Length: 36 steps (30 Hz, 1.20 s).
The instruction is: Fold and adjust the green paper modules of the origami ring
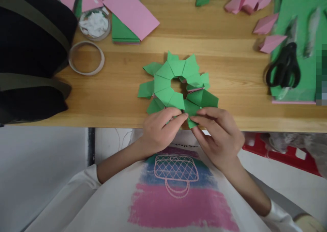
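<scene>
A green folded-paper ring with pointed flaps around its outside lies near the front edge of the wooden table. My left hand pinches the ring's near side, at the lower left of a gap between segments. My right hand grips the segment just right of that gap, its thumb below and fingers on top. The fingertips of both hands nearly meet there. A bit of pink paper shows between layers on the ring's right side. My fingers hide part of the near flaps.
Black scissors and a cutter lie on green sheets at the right, beside pink folded pieces. At the left are a tape roll, a dish of white scraps, pink paper and a black bag.
</scene>
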Motion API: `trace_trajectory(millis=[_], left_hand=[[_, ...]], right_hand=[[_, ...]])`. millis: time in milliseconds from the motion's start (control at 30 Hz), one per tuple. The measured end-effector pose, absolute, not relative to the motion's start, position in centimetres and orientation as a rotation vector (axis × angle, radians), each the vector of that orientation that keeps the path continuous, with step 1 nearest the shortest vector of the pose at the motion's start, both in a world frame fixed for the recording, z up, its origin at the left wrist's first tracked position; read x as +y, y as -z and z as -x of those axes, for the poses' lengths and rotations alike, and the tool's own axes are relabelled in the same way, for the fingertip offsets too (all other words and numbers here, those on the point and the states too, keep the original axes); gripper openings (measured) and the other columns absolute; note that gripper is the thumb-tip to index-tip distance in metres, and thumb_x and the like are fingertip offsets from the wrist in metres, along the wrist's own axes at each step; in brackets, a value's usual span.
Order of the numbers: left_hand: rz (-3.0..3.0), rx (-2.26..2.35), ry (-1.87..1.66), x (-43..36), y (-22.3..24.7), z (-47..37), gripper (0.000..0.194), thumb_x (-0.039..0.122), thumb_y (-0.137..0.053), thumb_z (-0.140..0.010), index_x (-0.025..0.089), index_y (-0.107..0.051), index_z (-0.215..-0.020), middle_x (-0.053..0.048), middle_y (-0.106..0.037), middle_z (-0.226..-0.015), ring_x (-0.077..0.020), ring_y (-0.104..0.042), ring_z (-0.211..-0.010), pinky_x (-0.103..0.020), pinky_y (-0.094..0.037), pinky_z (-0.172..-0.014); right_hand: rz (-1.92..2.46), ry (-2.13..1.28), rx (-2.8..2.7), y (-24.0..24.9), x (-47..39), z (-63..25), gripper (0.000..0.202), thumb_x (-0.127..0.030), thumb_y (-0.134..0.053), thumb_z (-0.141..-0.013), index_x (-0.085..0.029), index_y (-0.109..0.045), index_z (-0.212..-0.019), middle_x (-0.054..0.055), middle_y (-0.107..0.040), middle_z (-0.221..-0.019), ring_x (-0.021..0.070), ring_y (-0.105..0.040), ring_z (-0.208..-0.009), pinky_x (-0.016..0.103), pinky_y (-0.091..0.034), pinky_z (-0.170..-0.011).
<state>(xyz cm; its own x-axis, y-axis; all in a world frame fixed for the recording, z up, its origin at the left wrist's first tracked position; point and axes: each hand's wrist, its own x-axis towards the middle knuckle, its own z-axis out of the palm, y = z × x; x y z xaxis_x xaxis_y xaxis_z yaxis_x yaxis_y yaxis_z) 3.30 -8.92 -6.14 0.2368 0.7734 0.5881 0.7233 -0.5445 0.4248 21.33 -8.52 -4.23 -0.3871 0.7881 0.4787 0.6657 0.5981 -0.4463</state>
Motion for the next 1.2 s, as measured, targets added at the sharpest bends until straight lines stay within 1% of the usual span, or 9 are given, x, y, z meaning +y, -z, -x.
trace_trajectory(millis=[100, 200, 333, 533, 667, 867, 967, 1033, 1200], left_hand=[[-2.410, 1.463, -1.212, -8.9, 6.2, -3.3, 0.010, 0.012, -0.060, -0.097, 0.020, -0.066, -0.096, 0.001, -0.073, -0.083, -0.0093, -0.067, -0.070, -0.021, -0.048, -0.060], [-2.368, 1.471, -1.185, -9.0, 6.2, -3.2, 0.010, 0.012, -0.060, -0.096, 0.019, -0.067, -0.096, 0.000, -0.072, -0.085, -0.0108, -0.068, -0.074, -0.023, -0.050, -0.063], [-2.359, 1.472, -1.171, -9.0, 6.2, -3.2, 0.009, 0.011, -0.060, -0.096, 0.018, -0.066, -0.098, -0.001, -0.072, -0.086, -0.0109, -0.067, -0.073, -0.023, -0.049, -0.062], [-2.380, 1.473, -1.165, -8.9, 6.2, -2.9, 0.013, 0.009, -0.058, -0.095, 0.021, -0.064, -0.093, 0.001, -0.071, -0.084, -0.0101, -0.063, -0.069, -0.023, -0.048, -0.059], [-2.473, 1.400, -1.130, -8.7, 6.2, -2.4, 0.013, 0.009, -0.059, -0.095, 0.021, -0.063, -0.093, 0.000, -0.071, -0.086, -0.0100, -0.064, -0.073, -0.022, -0.049, -0.063], [-2.524, 1.364, -0.985, -8.2, 5.2, -1.8, 0.012, 0.011, -0.057, -0.097, 0.018, -0.064, -0.090, -0.001, -0.070, -0.089, -0.0103, -0.062, -0.073, -0.022, -0.048, -0.065], [-2.579, 1.296, -0.913, -7.8, 4.8, -1.5, 0.017, 0.012, -0.052, -0.100, 0.016, -0.065, -0.089, -0.001, -0.070, -0.089, -0.0106, -0.061, -0.073, -0.022, -0.045, -0.063], [-2.588, 1.263, -0.942, -7.6, 4.8, -1.4, 0.018, 0.012, -0.052, -0.099, 0.016, -0.066, -0.088, 0.000, -0.069, -0.087, -0.0100, -0.060, -0.072, -0.022, -0.044, -0.063], [-2.505, 1.255, -1.092, -7.5, 5.4, -1.5, 0.013, 0.009, -0.058, -0.096, 0.017, -0.064, -0.089, 0.002, -0.068, -0.085, -0.0075, -0.058, -0.071, -0.019, -0.043, -0.063]], right_hand=[[1.144, -0.242, -2.167, 4.3, -8.6, -21.4, 0.017, -0.013, -0.066, -0.089, -0.021, -0.070, -0.104, 0.008, -0.070, -0.103, 0.0179, -0.070, -0.088, 0.031, -0.059, -0.075], [1.141, -0.226, -2.182, 4.4, -8.6, -21.3, 0.016, -0.013, -0.066, -0.089, -0.020, -0.069, -0.103, 0.009, -0.070, -0.102, 0.0185, -0.070, -0.087, 0.032, -0.059, -0.074], [1.146, -0.211, -2.174, 4.5, -8.6, -21.2, 0.017, -0.012, -0.068, -0.088, -0.018, -0.068, -0.104, 0.010, -0.071, -0.102, 0.0196, -0.070, -0.091, 0.032, -0.060, -0.077], [1.158, -0.219, -2.175, 4.2, -8.6, -21.2, 0.017, -0.013, -0.066, -0.090, -0.018, -0.067, -0.105, 0.011, -0.070, -0.103, 0.0206, -0.070, -0.093, 0.034, -0.061, -0.077], [1.152, -0.224, -2.180, 4.2, -8.6, -21.2, 0.016, -0.013, -0.065, -0.090, -0.019, -0.067, -0.105, 0.011, -0.069, -0.104, 0.0193, -0.069, -0.089, 0.034, -0.060, -0.075], [1.091, -0.187, -2.193, 4.5, -8.3, -21.1, 0.015, -0.008, -0.068, -0.086, -0.017, -0.070, -0.098, 0.010, -0.069, -0.099, 0.0187, -0.068, -0.087, 0.031, -0.058, -0.071], [1.083, -0.191, -2.188, 4.4, -8.3, -21.1, 0.015, -0.007, -0.069, -0.085, -0.018, -0.070, -0.097, 0.009, -0.069, -0.098, 0.0186, -0.068, -0.087, 0.031, -0.058, -0.070], [1.086, -0.201, -2.181, 4.4, -8.3, -21.1, 0.017, -0.007, -0.068, -0.086, -0.019, -0.068, -0.098, 0.009, -0.069, -0.099, 0.0187, -0.068, -0.087, 0.032, -0.058, -0.071], [1.115, -0.217, -2.125, 4.5, -8.4, -21.1, 0.017, -0.007, -0.069, -0.086, -0.018, -0.067, -0.099, 0.010, -0.069, -0.099, 0.0193, -0.069, -0.086, 0.032, -0.058, -0.072]])
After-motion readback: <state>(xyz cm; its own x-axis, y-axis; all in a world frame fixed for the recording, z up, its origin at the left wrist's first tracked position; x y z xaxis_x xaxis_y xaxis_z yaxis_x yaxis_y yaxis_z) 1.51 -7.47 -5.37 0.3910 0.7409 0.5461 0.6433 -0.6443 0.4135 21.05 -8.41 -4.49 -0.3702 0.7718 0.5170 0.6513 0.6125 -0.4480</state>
